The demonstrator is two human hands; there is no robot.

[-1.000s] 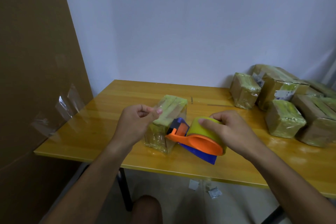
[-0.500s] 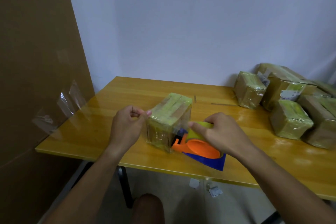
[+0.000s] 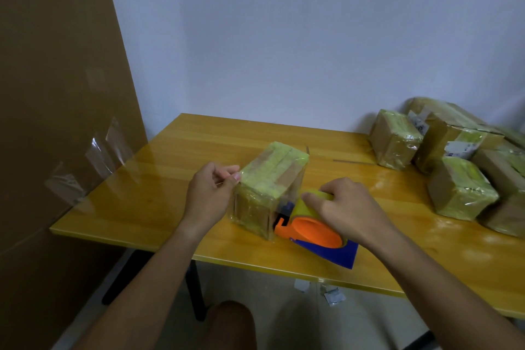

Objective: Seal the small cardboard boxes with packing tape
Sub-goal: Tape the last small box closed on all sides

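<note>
Two hands work at one small cardboard box (image 3: 270, 187) on the yellow wooden table (image 3: 176, 179). The left hand (image 3: 210, 193) sits at the box's 9 o'clock side, fingers curled, thumb and forefinger pinching the end of a clear tape strip against the box's upper left edge. The right hand (image 3: 346, 207) lies at the box's 4 o'clock, fingers bent over the yellowish roll in one tape dispenser (image 3: 315, 230), gripping it; the dispenser's orange frame and blue blade guard touch the box's right face low down, and clear tape runs from it across that face. The box stands near the table's front edge, its top already covered in yellowish tape.

At 2 o'clock from the box, well apart, a pile of taped boxes (image 3: 454, 167) rests against the wall; at least five show, the rest run out of view. At 9 o'clock a tall cardboard sheet (image 3: 56, 94) stands beside the table, with three clear tape strips (image 3: 96, 150) stuck to it. A few paper scraps (image 3: 332, 293) lie on the floor below.
</note>
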